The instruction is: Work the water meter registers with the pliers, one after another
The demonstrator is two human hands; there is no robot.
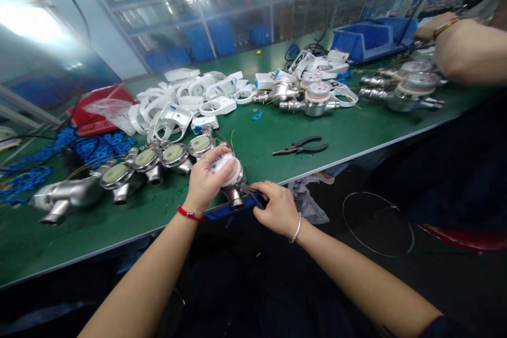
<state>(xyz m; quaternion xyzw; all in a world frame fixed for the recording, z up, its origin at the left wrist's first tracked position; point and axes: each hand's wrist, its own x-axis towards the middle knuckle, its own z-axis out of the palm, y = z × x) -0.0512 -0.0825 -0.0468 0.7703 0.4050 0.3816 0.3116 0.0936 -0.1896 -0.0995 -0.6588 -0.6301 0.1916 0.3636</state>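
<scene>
My left hand [206,179] is closed over the white dial top of a metal water meter [233,182] at the front edge of the green table [119,232]. My right hand [277,206] is closed on a blue-handled tool [232,210] held against the meter's lower threaded port. A row of several metal meters [146,161] with pale dial faces lies just left of my left hand.
Black pliers [301,147] lie right of centre. White plastic covers [190,97] are heaped at the back, and more meters [312,100] sit beside them. Blue small parts [79,150] and a red tray [99,108] are at left. A co-worker's arm [467,47] reaches over meters near a blue bin [364,39].
</scene>
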